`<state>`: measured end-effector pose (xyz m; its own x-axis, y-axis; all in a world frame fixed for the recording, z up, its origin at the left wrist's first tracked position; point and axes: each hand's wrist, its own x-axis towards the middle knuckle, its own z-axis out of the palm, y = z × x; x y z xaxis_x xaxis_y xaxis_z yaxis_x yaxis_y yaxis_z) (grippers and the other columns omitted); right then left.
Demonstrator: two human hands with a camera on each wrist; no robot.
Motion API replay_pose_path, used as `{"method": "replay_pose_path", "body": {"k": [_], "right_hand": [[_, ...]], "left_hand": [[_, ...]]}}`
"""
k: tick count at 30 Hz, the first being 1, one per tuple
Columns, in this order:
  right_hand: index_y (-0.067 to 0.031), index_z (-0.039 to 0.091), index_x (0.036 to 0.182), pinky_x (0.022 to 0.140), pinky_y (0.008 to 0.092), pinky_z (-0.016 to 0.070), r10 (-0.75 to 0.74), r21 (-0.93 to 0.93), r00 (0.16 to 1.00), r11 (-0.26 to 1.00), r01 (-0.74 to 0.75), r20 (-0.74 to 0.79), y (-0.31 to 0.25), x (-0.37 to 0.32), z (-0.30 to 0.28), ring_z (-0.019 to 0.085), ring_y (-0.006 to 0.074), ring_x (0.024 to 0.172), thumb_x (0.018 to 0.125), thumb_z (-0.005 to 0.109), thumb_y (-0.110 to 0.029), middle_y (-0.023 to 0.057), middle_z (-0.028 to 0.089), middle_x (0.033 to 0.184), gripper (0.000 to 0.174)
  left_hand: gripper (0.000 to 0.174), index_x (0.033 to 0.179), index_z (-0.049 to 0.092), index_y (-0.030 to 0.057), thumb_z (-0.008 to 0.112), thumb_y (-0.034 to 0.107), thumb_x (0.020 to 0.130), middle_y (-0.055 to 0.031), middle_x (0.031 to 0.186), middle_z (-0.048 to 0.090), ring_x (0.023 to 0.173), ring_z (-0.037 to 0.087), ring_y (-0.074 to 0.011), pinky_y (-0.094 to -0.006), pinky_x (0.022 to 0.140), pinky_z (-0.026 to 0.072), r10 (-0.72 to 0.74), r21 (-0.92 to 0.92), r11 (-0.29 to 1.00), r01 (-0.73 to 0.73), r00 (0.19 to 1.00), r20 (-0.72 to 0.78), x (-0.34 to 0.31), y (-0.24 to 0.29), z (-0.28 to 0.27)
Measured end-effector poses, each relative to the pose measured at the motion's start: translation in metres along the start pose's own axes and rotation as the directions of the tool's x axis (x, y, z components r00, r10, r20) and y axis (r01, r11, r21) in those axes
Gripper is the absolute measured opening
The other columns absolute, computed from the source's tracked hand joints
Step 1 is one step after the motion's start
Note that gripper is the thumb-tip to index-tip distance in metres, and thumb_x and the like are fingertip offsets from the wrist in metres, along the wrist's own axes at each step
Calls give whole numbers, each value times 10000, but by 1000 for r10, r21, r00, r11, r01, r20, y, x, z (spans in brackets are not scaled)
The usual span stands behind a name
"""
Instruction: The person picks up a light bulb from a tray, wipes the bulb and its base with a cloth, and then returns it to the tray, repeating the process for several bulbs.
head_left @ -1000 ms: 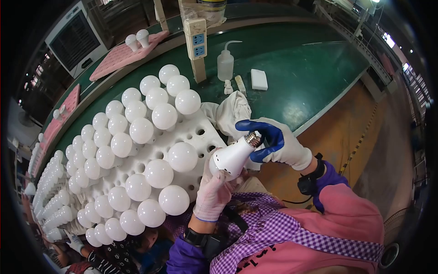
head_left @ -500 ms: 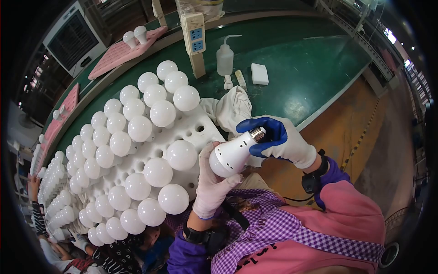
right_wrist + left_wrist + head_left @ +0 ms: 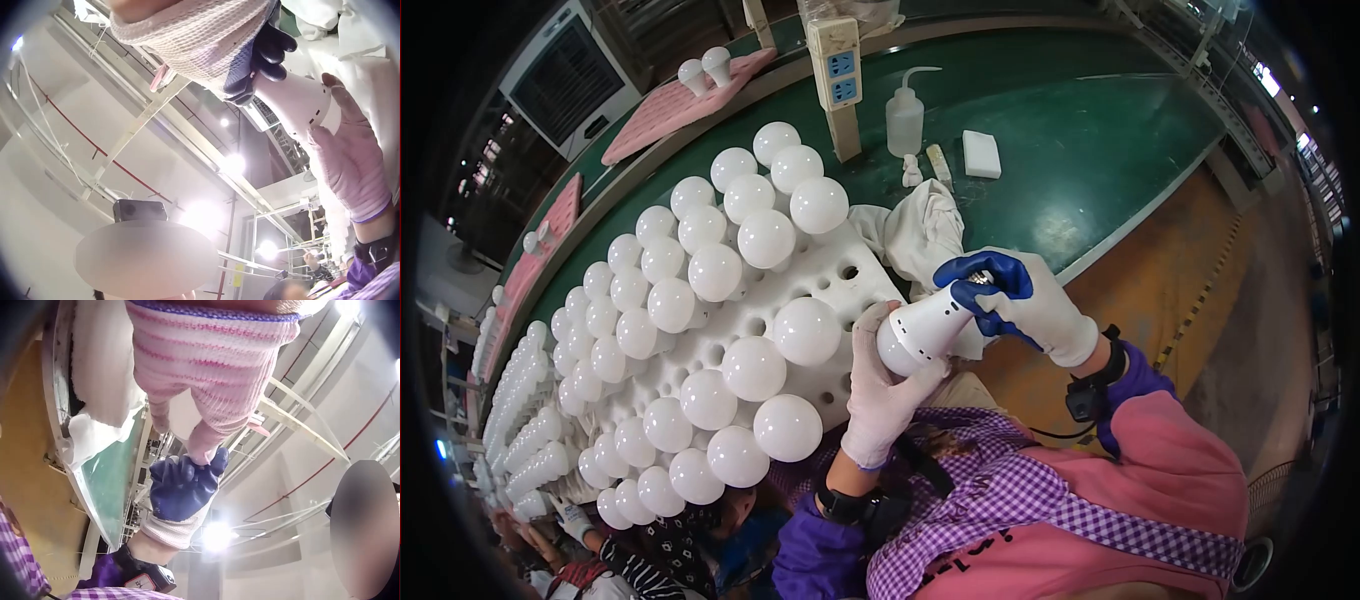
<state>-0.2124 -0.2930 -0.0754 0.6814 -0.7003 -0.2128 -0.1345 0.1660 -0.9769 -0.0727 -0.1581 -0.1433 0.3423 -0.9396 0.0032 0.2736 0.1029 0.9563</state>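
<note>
A white light bulb [image 3: 928, 325] is held tilted between both hands, its screw base up to the right. My left hand [image 3: 880, 390], in a pale knit glove, grips the round globe end with fingers and thumb on opposite sides. My right hand [image 3: 1040, 305], in a white glove with blue-coated fingers, curls its fingers round the metal screw base and mostly hides it. In the right wrist view the bulb's body [image 3: 294, 103], with small dark slots, spans from the blue fingers to the left hand [image 3: 353, 156].
Left of the hands, a white foam tray [image 3: 855, 300] with holes bears many upright bulbs [image 3: 788, 428]. A white cloth [image 3: 925, 230], squeeze bottle [image 3: 905, 120], white block [image 3: 981, 155] and socket post [image 3: 837, 75] stand on the green table [image 3: 1080, 130]. Pink trays [image 3: 650, 115] lie behind.
The right hand's fingers have closed further over the screw base, which showed more before. The left hand has shifted its hold round the globe end, and the bulb has turned slightly.
</note>
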Motion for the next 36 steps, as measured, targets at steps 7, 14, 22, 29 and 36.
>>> {"method": "replay_pose_path", "body": {"k": [7, 14, 22, 29, 36], "right_hand": [[-24, 696, 982, 545, 193, 438, -229, -293, 968, 937, 191, -104, -10, 22, -26, 524, 35, 605, 780, 687, -89, -16, 635, 744, 212], [2, 622, 1165, 692, 236, 485, -576, -487, 678, 800, 351, -457, 5, 152, -122, 590, 70, 780, 810, 677, -108, 55, 680, 906, 376], [28, 537, 1271, 769, 226, 500, -406, -148, 914, 906, 397, -31, 19, 102, -36, 615, 91, 874, 847, 578, -2, 65, 665, 1002, 427], [-24, 482, 1345, 632, 207, 495, -136, 195, 841, 980, 37, 524, 10, 38, 6, 608, 84, 682, 829, 629, -562, 57, 656, 880, 760], [-10, 557, 1270, 632, 194, 506, -119, 158, 901, 986, 57, 417, -7, 14, 21, 602, 60, 694, 856, 697, -368, 53, 653, 964, 565]], "left_hand": [[551, 1310, 435, -19, 676, 171, 853, -173, 1200, 527, 1092, 529, -189, -310, 912, 468, -103, 11, 994, 105, 986, -128, -3, 23, 9], [659, 1253, 505, 42, 762, 83, 648, -142, 1223, 515, 1088, 516, -355, -430, 914, 447, 401, 951, 203, -232, 906, 135, -9, 88, -16], [636, 1265, 490, 157, 732, 119, 678, -142, 1215, 500, 1070, 554, -347, -429, 841, 493, -98, 958, -284, -29, 995, 1, 28, 105, -36], [722, 1236, 439, 38, 825, 165, 639, -128, 1163, 508, 1020, 572, -263, -380, 849, 495, 339, 746, 634, -202, 940, -33, -7, 101, -30], [760, 1284, 385, -3, 822, 166, 685, -137, 1187, 488, 1077, 548, -224, -347, 913, 479, 132, 341, 939, -38, 958, -256, -24, 71, -5]]}}
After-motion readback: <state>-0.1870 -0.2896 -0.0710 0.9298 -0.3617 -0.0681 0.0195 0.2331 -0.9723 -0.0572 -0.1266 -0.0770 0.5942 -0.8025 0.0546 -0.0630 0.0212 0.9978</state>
